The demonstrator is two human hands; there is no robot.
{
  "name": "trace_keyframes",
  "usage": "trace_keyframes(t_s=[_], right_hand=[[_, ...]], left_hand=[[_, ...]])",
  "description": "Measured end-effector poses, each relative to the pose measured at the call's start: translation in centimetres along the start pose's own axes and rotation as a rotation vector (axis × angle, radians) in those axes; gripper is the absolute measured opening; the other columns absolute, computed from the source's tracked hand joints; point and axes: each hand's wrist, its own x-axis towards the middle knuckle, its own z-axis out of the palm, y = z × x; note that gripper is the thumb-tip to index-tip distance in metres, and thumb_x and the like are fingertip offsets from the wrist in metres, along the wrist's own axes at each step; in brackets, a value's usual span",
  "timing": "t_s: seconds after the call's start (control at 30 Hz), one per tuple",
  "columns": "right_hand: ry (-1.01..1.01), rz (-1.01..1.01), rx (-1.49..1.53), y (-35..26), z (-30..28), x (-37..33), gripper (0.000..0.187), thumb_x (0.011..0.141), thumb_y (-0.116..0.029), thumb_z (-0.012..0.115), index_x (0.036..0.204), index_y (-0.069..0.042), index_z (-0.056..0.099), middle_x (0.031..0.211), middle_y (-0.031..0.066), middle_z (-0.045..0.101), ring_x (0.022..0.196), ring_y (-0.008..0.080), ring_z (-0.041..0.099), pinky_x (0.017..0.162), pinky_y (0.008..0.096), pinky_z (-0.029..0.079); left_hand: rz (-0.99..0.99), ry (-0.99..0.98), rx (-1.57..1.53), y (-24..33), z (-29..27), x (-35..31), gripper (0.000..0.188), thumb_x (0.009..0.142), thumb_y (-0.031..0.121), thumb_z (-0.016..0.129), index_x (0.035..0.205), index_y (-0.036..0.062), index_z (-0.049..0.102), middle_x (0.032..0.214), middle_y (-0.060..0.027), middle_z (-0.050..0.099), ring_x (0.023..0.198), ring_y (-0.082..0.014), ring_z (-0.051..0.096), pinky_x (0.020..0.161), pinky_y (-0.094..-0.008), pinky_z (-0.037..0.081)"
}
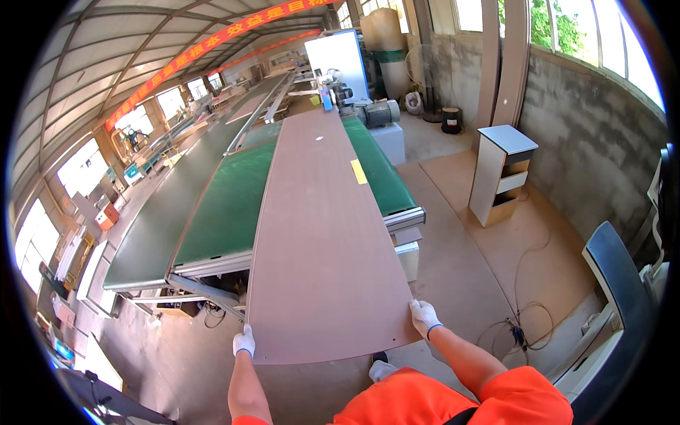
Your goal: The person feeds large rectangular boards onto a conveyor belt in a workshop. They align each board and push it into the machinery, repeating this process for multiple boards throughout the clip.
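A long brownish-pink board point(322, 234) lies flat over a green conveyor belt point(230, 198), its near end sticking out past the belt toward me. In a white glove, my left hand point(244, 341) grips the board's left edge by the near corner. My right hand point(424, 318), gloved too, is closed on the opposite edge at the near right corner. The fingers of both hands are partly hidden by the board. On its top a yellow label point(358, 172) lies near the right edge, and a small white tag point(319, 138) sits farther off.
At the belt's far end stands a machine with a grey motor point(379, 113). A small white cabinet point(501, 173) stands right, by the wall. Loose cable point(520, 333) coils on the floor. A dark curved panel point(613, 273) rises at lower right. Another long belt point(152, 230) runs along the left.
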Motion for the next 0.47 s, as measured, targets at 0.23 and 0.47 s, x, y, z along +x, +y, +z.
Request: trace_keyframes(t_s=[0.23, 0.47], right_hand=[[0.012, -0.031, -0.129, 3.1, -1.7, -8.1, 0.063, 0.111, -0.05, 0.052, 0.117, 0.008, 0.075, 0.114, 0.0335, 0.077, 0.115, 0.0494, 0.072, 0.1, 0.0506, 0.054], [-0.156, -0.103, -0.148, 7.9, -4.6, -15.8, 0.076, 0.104, -0.063, 0.064, 0.131, 0.008, 0.074, 0.13, 0.0329, 0.075, 0.129, 0.0428, 0.071, 0.113, 0.0458, 0.051]], left_hand=[[-0.065, -0.01, 0.027, -5.5, -1.9, -6.9, 0.087, 0.108, 0.072, 0.042, 0.116, -0.0052, 0.081, 0.123, -0.0336, 0.075, 0.123, -0.0491, 0.071, 0.108, -0.055, 0.054], [-0.17, 0.004, 0.055, -11.7, -3.7, -14.7, 0.089, 0.106, 0.075, 0.041, 0.122, -0.0031, 0.08, 0.128, -0.0315, 0.075, 0.128, -0.0462, 0.07, 0.114, -0.0542, 0.051]])
